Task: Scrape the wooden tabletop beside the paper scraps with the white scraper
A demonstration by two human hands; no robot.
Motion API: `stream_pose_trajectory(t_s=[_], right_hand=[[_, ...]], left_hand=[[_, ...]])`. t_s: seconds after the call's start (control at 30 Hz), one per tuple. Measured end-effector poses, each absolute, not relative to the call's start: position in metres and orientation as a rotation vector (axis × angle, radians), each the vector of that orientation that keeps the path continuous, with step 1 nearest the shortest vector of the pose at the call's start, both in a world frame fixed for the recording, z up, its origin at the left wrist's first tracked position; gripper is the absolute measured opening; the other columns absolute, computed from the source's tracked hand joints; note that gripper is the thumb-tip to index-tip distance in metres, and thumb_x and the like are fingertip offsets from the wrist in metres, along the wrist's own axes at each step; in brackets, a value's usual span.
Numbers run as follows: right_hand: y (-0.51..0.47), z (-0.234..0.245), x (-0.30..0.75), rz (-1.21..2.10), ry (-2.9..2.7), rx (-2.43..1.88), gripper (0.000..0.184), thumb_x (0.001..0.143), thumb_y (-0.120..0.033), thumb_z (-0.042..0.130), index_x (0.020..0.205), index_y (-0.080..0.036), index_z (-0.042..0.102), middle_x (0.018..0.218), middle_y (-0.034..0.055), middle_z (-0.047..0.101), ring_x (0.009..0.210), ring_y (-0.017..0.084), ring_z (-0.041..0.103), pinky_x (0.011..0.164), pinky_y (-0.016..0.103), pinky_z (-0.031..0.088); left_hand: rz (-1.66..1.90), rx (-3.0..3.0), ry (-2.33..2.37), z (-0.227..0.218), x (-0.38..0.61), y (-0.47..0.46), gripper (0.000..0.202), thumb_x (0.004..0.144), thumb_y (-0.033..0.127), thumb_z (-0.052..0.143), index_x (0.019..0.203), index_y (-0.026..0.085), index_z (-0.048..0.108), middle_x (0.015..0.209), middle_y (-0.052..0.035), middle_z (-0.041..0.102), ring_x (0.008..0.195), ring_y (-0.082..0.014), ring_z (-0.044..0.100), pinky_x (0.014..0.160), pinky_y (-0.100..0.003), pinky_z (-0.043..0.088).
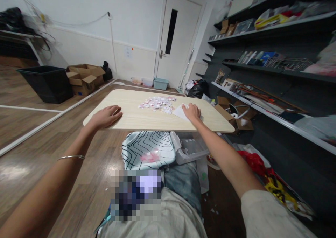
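Observation:
A low pale wooden table (141,121) stands in front of me. On its middle lies a loose heap of small white and pink pieces (156,103), too small to name for certain. My left hand (107,116) rests palm down near the table's left front edge, fingers stretched out and holding nothing. Just right of the heap, my right hand (193,112) has its fingers curled onto a flat white sheet (180,113) that lies on the tabletop. One pointed side of the sheet reaches toward the pieces; the rest is partly hidden under the hand.
Below the table's front edge are a black-lined white cloth or cushion (147,143) with pink bits on it and a clear plastic box (190,150). Shelves (262,70) line the right. A black bin (46,85) and cardboard boxes (84,78) stand at left.

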State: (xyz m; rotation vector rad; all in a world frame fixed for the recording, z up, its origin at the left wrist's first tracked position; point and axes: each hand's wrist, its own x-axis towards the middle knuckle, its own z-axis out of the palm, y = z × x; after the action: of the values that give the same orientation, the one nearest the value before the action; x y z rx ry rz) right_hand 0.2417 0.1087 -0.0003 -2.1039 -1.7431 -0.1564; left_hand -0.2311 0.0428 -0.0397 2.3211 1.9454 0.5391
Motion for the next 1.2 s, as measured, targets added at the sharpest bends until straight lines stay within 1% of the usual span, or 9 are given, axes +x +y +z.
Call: stream_pose_trajectory(t_s=[0.23, 0.33, 0.47, 0.57, 0.67, 0.8, 0.93, 1.1, 1.2], right_hand=[[0.104, 0.004, 0.229, -0.165, -1.787, -2.124, 0.055, 0.109, -0.061, 0.047, 0.129, -0.019, 0.076, 0.137, 0.0249, 0.073, 0.131, 0.04, 0.068, 0.111, 0.055, 0.049], [0.105, 0.005, 0.232, -0.155, -1.852, -2.118, 0.055, 0.11, -0.062, 0.047, 0.125, -0.019, 0.077, 0.136, 0.0237, 0.074, 0.128, 0.038, 0.069, 0.108, 0.05, 0.05], [0.11, 0.006, 0.236, -0.183, -2.035, -1.955, 0.05, 0.11, -0.062, 0.05, 0.121, -0.021, 0.076, 0.132, 0.0188, 0.076, 0.123, 0.032, 0.071, 0.104, 0.04, 0.05], [0.112, 0.006, 0.238, -0.208, -2.089, -1.858, 0.046, 0.11, -0.06, 0.051, 0.117, -0.021, 0.075, 0.127, 0.0162, 0.077, 0.12, 0.029, 0.071, 0.103, 0.037, 0.049], [0.11, 0.007, 0.24, -0.211, -1.992, -1.943, 0.047, 0.111, -0.06, 0.049, 0.115, -0.021, 0.075, 0.129, 0.0174, 0.077, 0.122, 0.031, 0.071, 0.104, 0.039, 0.049], [0.108, 0.009, 0.244, -0.167, -1.824, -2.119, 0.051, 0.111, -0.063, 0.046, 0.125, -0.023, 0.075, 0.139, 0.0197, 0.074, 0.132, 0.035, 0.068, 0.111, 0.045, 0.048], [0.106, 0.008, 0.245, -0.135, -1.795, -2.142, 0.053, 0.111, -0.061, 0.047, 0.132, -0.021, 0.074, 0.141, 0.0218, 0.073, 0.136, 0.037, 0.068, 0.114, 0.048, 0.048], [0.104, 0.006, 0.242, -0.119, -1.803, -2.144, 0.052, 0.11, -0.061, 0.048, 0.127, -0.023, 0.078, 0.137, 0.0211, 0.076, 0.133, 0.037, 0.071, 0.11, 0.048, 0.051], [0.103, 0.006, 0.239, -0.1, -1.765, -2.192, 0.053, 0.11, -0.059, 0.049, 0.131, -0.02, 0.078, 0.139, 0.0208, 0.076, 0.134, 0.034, 0.07, 0.111, 0.045, 0.05]], left_hand=[[0.531, 2.316, 1.942, -0.038, -0.229, 0.041, 0.074, 0.099, 0.067, 0.033, 0.144, 0.019, 0.069, 0.164, -0.0167, 0.064, 0.149, -0.0342, 0.06, 0.124, -0.044, 0.045], [0.532, 2.304, 1.955, -0.038, -0.227, 0.039, 0.075, 0.099, 0.066, 0.032, 0.145, 0.02, 0.069, 0.164, -0.0158, 0.064, 0.15, -0.0328, 0.06, 0.124, -0.041, 0.045], [0.588, 2.294, 1.93, -0.039, -0.226, 0.039, 0.071, 0.099, 0.065, 0.036, 0.143, 0.021, 0.071, 0.163, -0.0164, 0.065, 0.148, -0.0338, 0.061, 0.125, -0.044, 0.044], [0.602, 2.3, 1.919, -0.042, -0.228, 0.04, 0.073, 0.099, 0.066, 0.035, 0.142, 0.02, 0.071, 0.164, -0.0169, 0.064, 0.149, -0.0341, 0.061, 0.125, -0.044, 0.045], [0.622, 2.308, 1.914, -0.045, -0.229, 0.042, 0.073, 0.1, 0.067, 0.034, 0.142, 0.02, 0.071, 0.162, -0.0169, 0.066, 0.148, -0.0331, 0.062, 0.125, -0.042, 0.046], [0.633, 2.318, 1.896, -0.048, -0.229, 0.044, 0.074, 0.1, 0.067, 0.033, 0.142, 0.019, 0.071, 0.162, -0.0185, 0.066, 0.148, -0.0341, 0.062, 0.126, -0.043, 0.046], [0.634, 2.309, 1.905, -0.051, -0.228, 0.046, 0.072, 0.1, 0.065, 0.034, 0.143, 0.021, 0.071, 0.162, -0.0161, 0.066, 0.15, -0.0327, 0.061, 0.128, -0.042, 0.044], [0.68, 2.3, 1.872, -0.058, -0.231, 0.051, 0.066, 0.102, 0.065, 0.036, 0.142, 0.025, 0.073, 0.163, -0.0155, 0.066, 0.15, -0.0329, 0.062, 0.128, -0.045, 0.044], [0.693, 2.313, 1.874, -0.066, -0.234, 0.058, 0.07, 0.102, 0.063, 0.035, 0.143, 0.019, 0.072, 0.163, -0.0185, 0.065, 0.151, -0.0338, 0.061, 0.13, -0.045, 0.043]])
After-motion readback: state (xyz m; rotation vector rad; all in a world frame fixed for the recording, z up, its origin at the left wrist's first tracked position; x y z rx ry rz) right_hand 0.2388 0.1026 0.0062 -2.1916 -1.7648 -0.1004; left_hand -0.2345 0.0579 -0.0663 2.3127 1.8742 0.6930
